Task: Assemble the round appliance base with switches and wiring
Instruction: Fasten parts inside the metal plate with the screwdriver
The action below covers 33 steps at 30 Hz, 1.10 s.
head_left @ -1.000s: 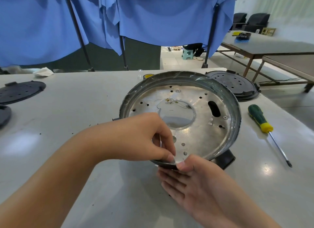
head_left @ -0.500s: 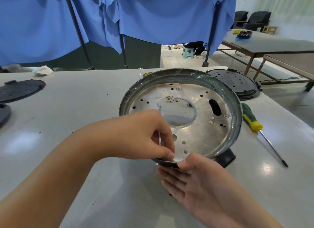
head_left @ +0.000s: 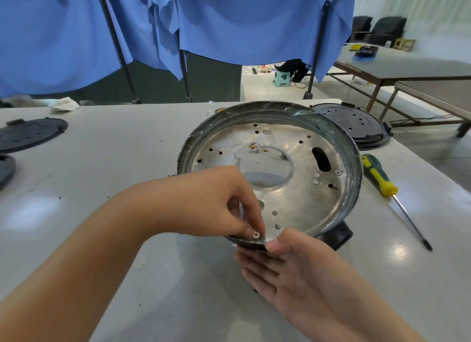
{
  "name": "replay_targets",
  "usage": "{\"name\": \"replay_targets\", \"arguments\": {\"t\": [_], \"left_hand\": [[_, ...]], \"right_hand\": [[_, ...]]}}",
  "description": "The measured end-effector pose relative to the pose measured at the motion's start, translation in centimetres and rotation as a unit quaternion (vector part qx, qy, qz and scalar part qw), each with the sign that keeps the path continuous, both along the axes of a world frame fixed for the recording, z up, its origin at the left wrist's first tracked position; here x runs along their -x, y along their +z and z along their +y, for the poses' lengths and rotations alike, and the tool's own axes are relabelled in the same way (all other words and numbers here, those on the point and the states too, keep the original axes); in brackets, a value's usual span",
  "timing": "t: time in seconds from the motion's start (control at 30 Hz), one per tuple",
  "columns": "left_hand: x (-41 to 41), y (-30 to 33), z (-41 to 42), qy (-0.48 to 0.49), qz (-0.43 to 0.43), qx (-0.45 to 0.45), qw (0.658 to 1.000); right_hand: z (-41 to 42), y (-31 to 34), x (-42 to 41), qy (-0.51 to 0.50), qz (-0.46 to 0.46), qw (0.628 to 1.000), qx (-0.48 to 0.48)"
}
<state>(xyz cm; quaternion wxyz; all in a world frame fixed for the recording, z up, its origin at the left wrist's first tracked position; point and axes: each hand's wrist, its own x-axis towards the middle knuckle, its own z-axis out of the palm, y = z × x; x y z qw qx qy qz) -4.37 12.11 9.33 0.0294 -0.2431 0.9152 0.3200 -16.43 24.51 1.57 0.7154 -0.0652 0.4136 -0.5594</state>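
The round metal base plate (head_left: 300,168) sits tipped up toward the camera in the middle of the desk (head_left: 114,163), near edge lifted, and that tilt looks deliberate: it turns the near rim up where both hands can get at it. The right hand (head_left: 300,273) is under that near rim, palm up with fingers straight and spread as a prop, thumb pressing on the edge to steady it. The left hand (head_left: 216,204) comes over the top, fingertips pinched on a small screw (head_left: 256,235) right at the rim, probably seating it in a hole there before driving it. Thin wires with yellow tags (head_left: 258,148) lie by the big centre opening, loose by the look of them. The green-and-yellow screwdriver (head_left: 382,181) lies on the desk just right of the plate, within easy reach for the tightening to come. Black perforated round covers wait off to the side, one (head_left: 354,125) behind the plate on the right, another (head_left: 28,134) far left.
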Motion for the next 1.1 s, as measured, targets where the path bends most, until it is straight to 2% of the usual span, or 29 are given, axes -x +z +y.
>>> {"name": "replay_targets", "arguments": {"t": [0.17, 0.37, 0.67, 0.9, 1.1], "left_hand": [[-0.27, 0.45, 0.07, 0.018, 0.024, 0.022, 0.999], [0.36, 0.05, 0.57, 0.036, 0.004, 0.066, 0.997], [0.25, -0.05, 0.26, 0.005, 0.013, 0.041, 0.999], [0.04, 0.24, 0.27, 0.017, 0.01, 0.032, 0.999], [0.31, -0.03, 0.78, 0.061, -0.003, 0.09, 0.994]], "right_hand": [[-0.18, 0.15, -0.01, -0.01, -0.006, 1.0, -0.002], [-0.1, 0.14, -0.01, -0.007, -0.003, 1.0, -0.007], [-0.19, 0.35, -0.02, -0.013, -0.01, 1.0, -0.015], [-0.08, 0.58, -0.2, -0.015, -0.001, 1.0, -0.015], [-0.07, 0.8, -0.3, -0.023, -0.012, 1.0, -0.01]]}}
